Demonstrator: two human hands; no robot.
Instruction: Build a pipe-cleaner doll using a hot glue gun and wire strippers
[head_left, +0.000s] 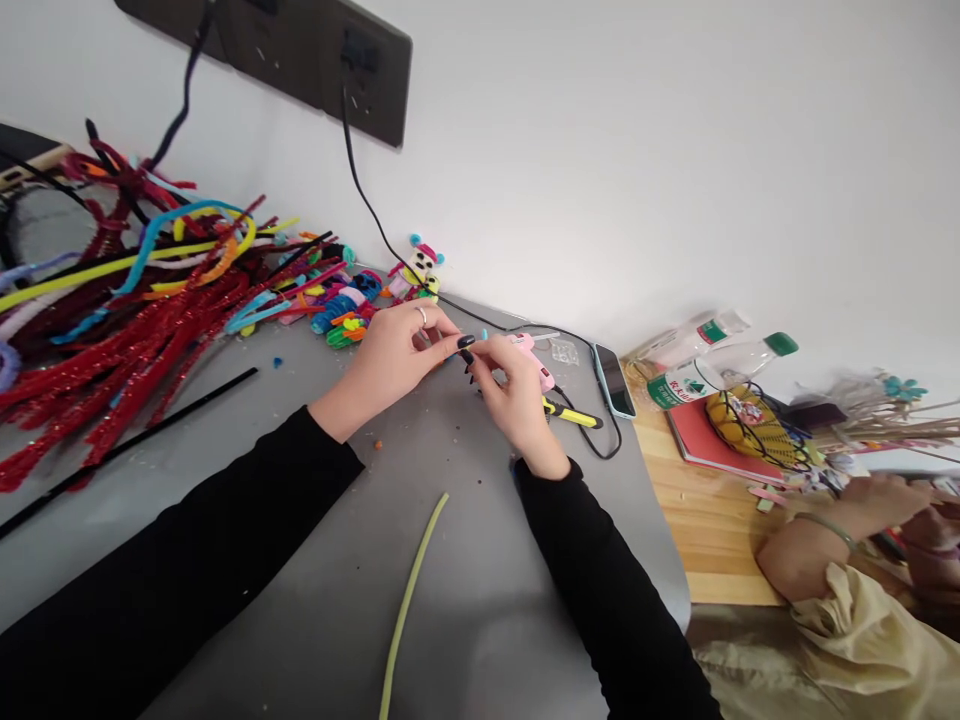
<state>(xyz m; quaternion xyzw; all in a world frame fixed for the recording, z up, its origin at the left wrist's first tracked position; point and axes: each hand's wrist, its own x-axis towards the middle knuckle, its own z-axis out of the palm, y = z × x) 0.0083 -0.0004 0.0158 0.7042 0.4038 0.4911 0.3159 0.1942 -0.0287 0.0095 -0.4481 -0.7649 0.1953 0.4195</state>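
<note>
The left hand (401, 350) and right hand (514, 390) pinch a dark bit (466, 356) between them, the green stem (409, 600) lying apart, wearer's side, its long axis pointing roughly handward.

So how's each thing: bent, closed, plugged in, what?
Left hand: pinching small dark piece
Right hand: pinching it too
Pale green fuzzy stem: loose, curved
Black fuzzy stem: loose, straight
Thin black cable: plugged in
Blue-edged phone: screen dark
Green-capped clear plastic bottle: closed
Pink plastic tool: partly hidden
</note>
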